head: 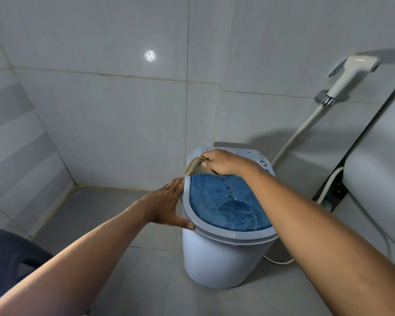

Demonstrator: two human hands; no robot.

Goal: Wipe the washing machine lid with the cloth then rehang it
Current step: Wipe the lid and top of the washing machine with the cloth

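Observation:
A small white washing machine (217, 261) stands on the tiled floor near the wall. Its lid (224, 201) is translucent blue with a pale grey rim and has dark specks and droplets on it. My right hand (221, 161) is at the lid's far left corner, shut on a bunched beige cloth (195, 167) that touches the rim. My left hand (169, 205) lies flat with fingers together against the lid's left edge, thumb on the front rim. It holds nothing.
A white hand sprayer (351, 74) hangs on a wall bracket at right, its hose running down behind the machine. A white toilet cistern (379, 169) stands at the right. A dark blue object (12, 252) sits at lower left. A white cable (278, 261) lies on the floor.

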